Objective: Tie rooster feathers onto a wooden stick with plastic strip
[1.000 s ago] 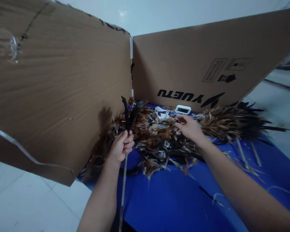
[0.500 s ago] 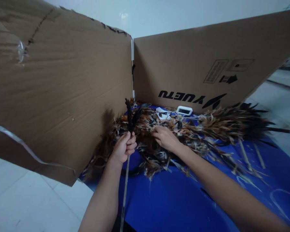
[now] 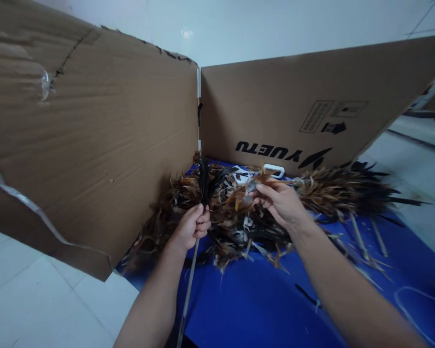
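Note:
My left hand (image 3: 195, 223) is closed round a thin stick (image 3: 189, 290) and the base of the dark feathers (image 3: 203, 176) that rise from its top end. The stick slants down toward me. Right of it, my right hand (image 3: 275, 200) pinches a brownish feather (image 3: 244, 194) between thumb and fingertips, above a heap of loose brown and black feathers (image 3: 232, 241). Part of the heap is hidden behind both hands.
Cardboard panels printed "YUETU" (image 3: 268, 150) and plain (image 3: 130, 125) stand behind and left of the blue surface (image 3: 232, 304). A small white-framed device (image 3: 274, 170) lies at the back. On the right are a feather bundle (image 3: 340, 188) and thin sticks (image 3: 358, 237).
My right hand has risen out of the heap and shifted right, now with a feather in its fingertips. My left hand keeps its hold on the stick. The view has tilted slightly.

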Available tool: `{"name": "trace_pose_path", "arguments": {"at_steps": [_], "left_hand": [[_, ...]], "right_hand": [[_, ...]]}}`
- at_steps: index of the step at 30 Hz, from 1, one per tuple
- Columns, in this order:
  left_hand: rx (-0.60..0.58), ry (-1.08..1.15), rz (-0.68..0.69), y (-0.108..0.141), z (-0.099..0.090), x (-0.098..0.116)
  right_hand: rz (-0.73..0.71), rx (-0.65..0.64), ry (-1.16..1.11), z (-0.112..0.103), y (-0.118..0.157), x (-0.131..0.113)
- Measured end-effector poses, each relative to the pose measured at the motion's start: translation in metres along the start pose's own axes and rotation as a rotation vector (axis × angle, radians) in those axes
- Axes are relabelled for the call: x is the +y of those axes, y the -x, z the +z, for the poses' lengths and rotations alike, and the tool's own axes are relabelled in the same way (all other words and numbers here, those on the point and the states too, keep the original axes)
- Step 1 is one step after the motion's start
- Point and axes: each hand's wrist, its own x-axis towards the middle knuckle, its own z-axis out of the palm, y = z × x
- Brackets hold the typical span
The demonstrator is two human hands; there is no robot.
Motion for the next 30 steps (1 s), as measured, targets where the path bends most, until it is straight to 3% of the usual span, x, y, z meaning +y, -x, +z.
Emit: {"name": "trace_pose_path", "arguments": {"at_steps": [10, 16, 30], "left_hand": [[-0.006, -0.027, -0.017, -0.002, 0.0, -0.005], [-0.003, -0.048, -0.021, -0.003, 0.002, -0.008], [0.118, -0.174, -0.009, -0.002, 0.012, -0.013]], "right_hand": [[0.064, 0.009, -0.009, -0.005, 0.005, 0.007], [0.182, -0.126, 0.054, -0.002, 0.01, 0.011], [0.071, -0.056, 0.135, 0.001, 0.015, 0.022]]}}
